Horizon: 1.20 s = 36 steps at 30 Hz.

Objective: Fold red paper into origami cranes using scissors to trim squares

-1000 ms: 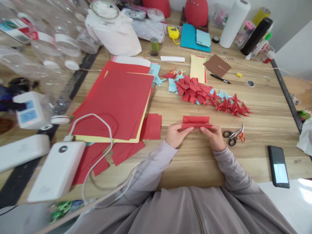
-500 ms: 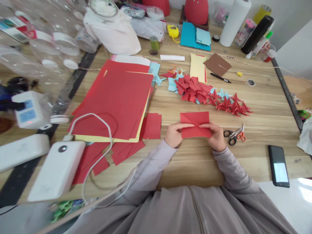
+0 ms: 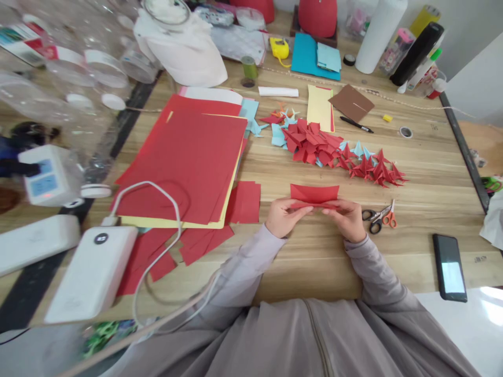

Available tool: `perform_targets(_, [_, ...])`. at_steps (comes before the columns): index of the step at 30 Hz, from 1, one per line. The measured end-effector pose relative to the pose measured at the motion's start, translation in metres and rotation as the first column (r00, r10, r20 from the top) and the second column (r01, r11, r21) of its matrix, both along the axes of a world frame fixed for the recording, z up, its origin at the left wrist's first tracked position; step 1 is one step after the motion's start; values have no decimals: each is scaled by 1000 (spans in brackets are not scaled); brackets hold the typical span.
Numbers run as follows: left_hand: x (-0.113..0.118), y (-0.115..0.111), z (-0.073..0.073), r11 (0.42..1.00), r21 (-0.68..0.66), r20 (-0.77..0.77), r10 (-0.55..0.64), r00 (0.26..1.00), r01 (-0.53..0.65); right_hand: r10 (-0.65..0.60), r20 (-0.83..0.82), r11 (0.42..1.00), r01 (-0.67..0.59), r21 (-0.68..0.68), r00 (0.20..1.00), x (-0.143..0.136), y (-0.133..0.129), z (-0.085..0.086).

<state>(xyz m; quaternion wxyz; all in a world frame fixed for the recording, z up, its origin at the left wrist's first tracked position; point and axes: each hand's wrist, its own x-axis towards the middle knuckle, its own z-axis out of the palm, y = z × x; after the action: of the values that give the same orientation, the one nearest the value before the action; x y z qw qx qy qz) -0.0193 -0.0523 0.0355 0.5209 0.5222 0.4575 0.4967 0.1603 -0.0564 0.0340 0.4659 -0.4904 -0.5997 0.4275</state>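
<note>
I judge the small rectangular sheet of red paper (image 3: 314, 193) to be nearly weightless, stiff enough to stand up from a crease yet soft enough to bend under light finger pressure. It should not be slippery against bare skin, but I'd expect a hard squeeze to leave a stray crease, and a sideways tug could tear it. I'd take hold at the two short ends, thumbs in front and fingers behind, leaving the middle free to bend. It sits in front of the body, over the bare wooden tabletop (image 3: 306, 267); whether its lower edge touches the wood I can't tell. The far part rises as a panel, and the near part is bent into a narrow strip.

The left hand (image 3: 281, 217) pinches the left end, its thumb pointing inward along the near strip. The right hand (image 3: 348, 220) mirrors it at the right end (the two thumb tips are near each other but apart). Both forearms, in grey sleeves (image 3: 240, 262), angle inward from the body. Just beside the right hand lie scissors with black and orange handles (image 3: 389, 219); beyond the sheet lies a heap of folded red paper shapes (image 3: 314, 142).
</note>
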Motion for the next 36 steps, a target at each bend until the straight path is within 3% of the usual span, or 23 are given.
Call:
perform_targets(3, [8, -3, -2, 994, 5, 20, 107, 994, -107, -96, -38, 995, 95, -26, 995, -6, -2, -1])
perform_targets(7, [15, -3, -4, 976, -87, 74, 204, 976, -197, -182, -81, 982, 176, -72, 980, -10, -3, -1])
perform_targets(14, [16, -2, -3, 968, -192, 135, 190, 972, -162, -192, -148, 981, 187, -46, 970, -14, 0, 1])
perform_targets(23, [20, -4, -1, 935, -217, 125, 310, 942, -279, -361, -187, 931, 340, -135, 914, -21, -2, -4])
perform_targets(30, [22, -2, -5, 914, -230, 195, 379, 904, -334, -364, -258, 930, 331, -163, 895, -24, -2, -3])
perform_targets(36, [19, 0, -6, 928, -236, 232, 342, 910, -289, -325, -286, 936, 263, -234, 901, -23, -3, -3])
